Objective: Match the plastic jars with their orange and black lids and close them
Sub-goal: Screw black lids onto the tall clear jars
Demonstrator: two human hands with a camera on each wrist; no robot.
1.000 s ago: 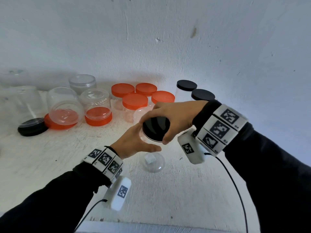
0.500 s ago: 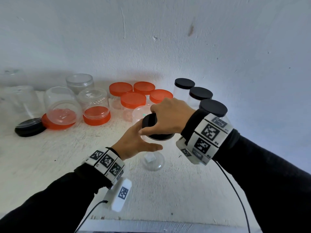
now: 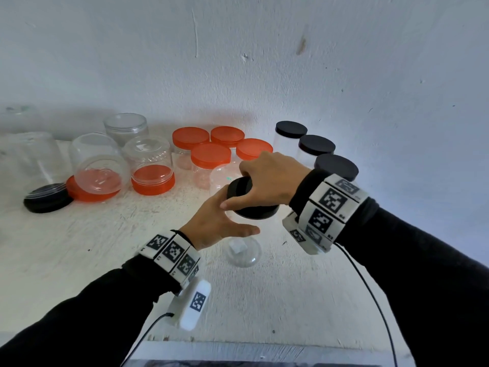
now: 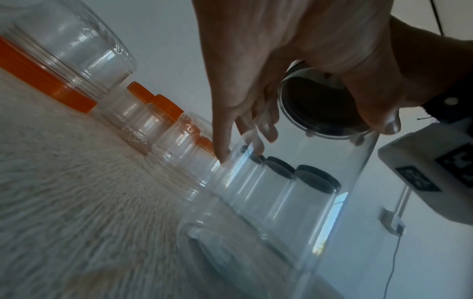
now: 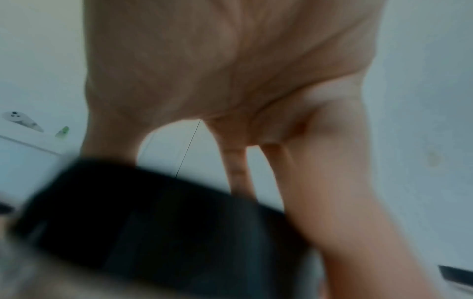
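Note:
A tall clear plastic jar (image 3: 242, 251) stands on the white table (image 3: 79, 255) in the middle, its body seen large in the left wrist view (image 4: 294, 212). My left hand (image 3: 219, 223) wraps round its upper side. A black lid (image 3: 251, 200) sits on its mouth, and my right hand (image 3: 267, 178) grips that lid from above with curled fingers; the right wrist view shows the lid (image 5: 158, 228) blurred under the fingers (image 5: 327, 202). From below, the lid's underside (image 4: 320, 109) shows through the jar.
Three black-lidded jars (image 3: 316, 149) stand at the back right, several orange-lidded jars (image 3: 210, 154) behind my hands. At the left are jars upturned on orange lids (image 3: 152, 178), a loose black lid (image 3: 46, 198) and open clear jars (image 3: 125, 125). The table's front edge (image 3: 238, 345) is near.
My right hand has turned on the black lid, its wrist swinging right and down, so the lid now lies flatter on the jar. My left hand stays on the jar.

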